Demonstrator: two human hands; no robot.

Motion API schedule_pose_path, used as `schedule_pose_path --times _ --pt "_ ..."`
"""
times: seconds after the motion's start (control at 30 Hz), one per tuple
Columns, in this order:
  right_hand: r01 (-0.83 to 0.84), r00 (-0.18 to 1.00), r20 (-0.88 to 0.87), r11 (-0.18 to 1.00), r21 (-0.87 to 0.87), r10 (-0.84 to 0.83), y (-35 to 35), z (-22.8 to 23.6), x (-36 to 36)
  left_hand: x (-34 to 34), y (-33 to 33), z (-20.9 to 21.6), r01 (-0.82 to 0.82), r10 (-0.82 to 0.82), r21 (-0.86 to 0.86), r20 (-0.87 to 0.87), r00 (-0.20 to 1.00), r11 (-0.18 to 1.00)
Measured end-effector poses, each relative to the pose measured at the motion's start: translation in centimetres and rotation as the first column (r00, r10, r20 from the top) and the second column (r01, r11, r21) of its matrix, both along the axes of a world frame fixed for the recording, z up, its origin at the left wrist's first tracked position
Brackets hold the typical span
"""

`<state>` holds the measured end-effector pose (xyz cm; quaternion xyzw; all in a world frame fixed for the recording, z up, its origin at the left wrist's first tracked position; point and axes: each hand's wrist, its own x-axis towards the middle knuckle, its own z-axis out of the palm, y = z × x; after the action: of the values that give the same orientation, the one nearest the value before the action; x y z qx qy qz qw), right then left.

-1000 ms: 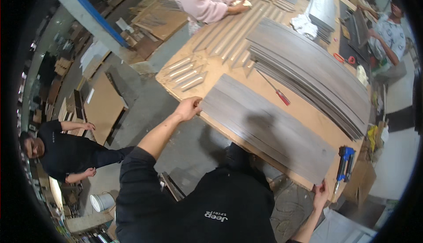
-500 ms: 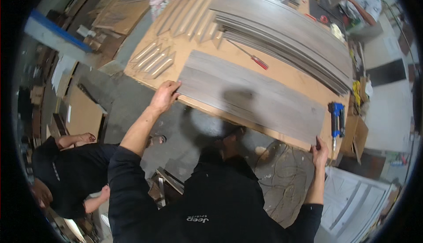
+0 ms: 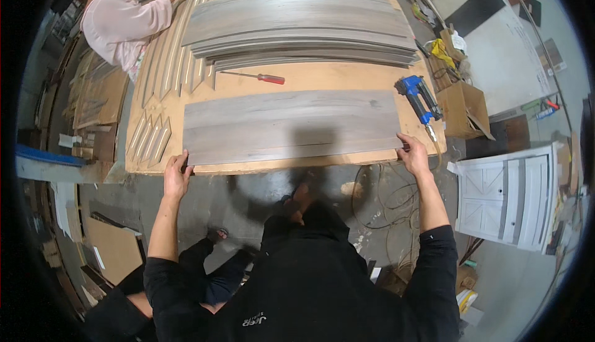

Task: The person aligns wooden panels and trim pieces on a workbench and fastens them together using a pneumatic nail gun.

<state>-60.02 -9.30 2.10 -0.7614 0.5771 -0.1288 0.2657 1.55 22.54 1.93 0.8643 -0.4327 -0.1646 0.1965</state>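
Observation:
A grey wood-grain board [image 3: 248, 122] lies flat along the near edge of the worktable. My left hand [image 3: 177, 178] grips its near left corner between thumb and fingers. At the near right corner my right hand [image 3: 414, 156] pinches the board the same way. Just right of the board rests a blue and black air nail gun [image 3: 419, 99], a hose joined to its lower end. Behind the board lies a screwdriver [image 3: 270, 79] with a red handle. Beyond that is a stack of similar grey boards [image 3: 297, 23].
Several narrow strips with pointed ends [image 3: 150, 137] lie on the worktable [image 3: 297, 166] at left. A person in pink [image 3: 121, 26] reaches over the far left side. Another person in dark clothes [image 3: 118, 311] is at lower left. A white cabinet [image 3: 508, 193] and a cardboard box [image 3: 465, 109] stand right.
The view has turned, so the table edge now runs nearly level. Both hands stay at the board's near corners. The person in pink shows more fully.

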Motion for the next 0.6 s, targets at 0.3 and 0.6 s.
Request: schedule_pose_path --times 0.3,0.6 --pt "-0.156 0.988 -0.012 0.971 -0.179 0.157 -3.6 5.1 5.3 -2.8 0.7 -1.5 -0.221 0.197 -0.236 -0.122 0.973 0.946" --pt "-0.592 0.805 -0.116 0.800 -0.098 0.581 -9.6 1.4 28.1 -21.9 -3.0 -4.0 -0.685 0.427 0.183 -0.881 0.204 0.705"
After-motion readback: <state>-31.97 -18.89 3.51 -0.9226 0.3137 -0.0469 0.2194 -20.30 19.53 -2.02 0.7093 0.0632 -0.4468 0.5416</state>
